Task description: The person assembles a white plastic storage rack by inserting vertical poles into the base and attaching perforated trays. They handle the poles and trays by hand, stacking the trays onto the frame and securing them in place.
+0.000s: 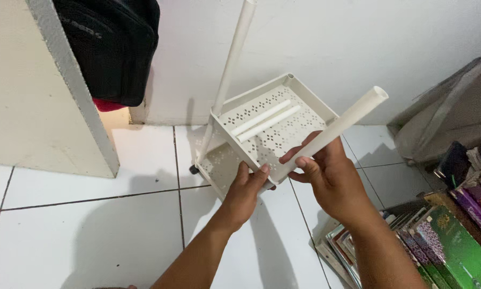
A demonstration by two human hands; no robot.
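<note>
My left hand [244,191] grips the near rim of a white perforated plastic shelf tray [299,104], which is tilted toward me. My right hand [326,174] is closed around a white plastic tube [347,119] whose lower end meets the tray's near corner. Two shorter white tubes [266,121] lie loose inside the tray. Another long white tube [231,61] stands at the tray's left corner and runs up out of view. A second perforated tray [215,163] sits lower, behind the first, above the floor.
White floor tiles [90,225] lie below. A white wall stands behind, with a cream ledge [64,91] at left holding a black bag [112,48]. Books [444,235] are stacked at lower right, beside grey fabric [454,118].
</note>
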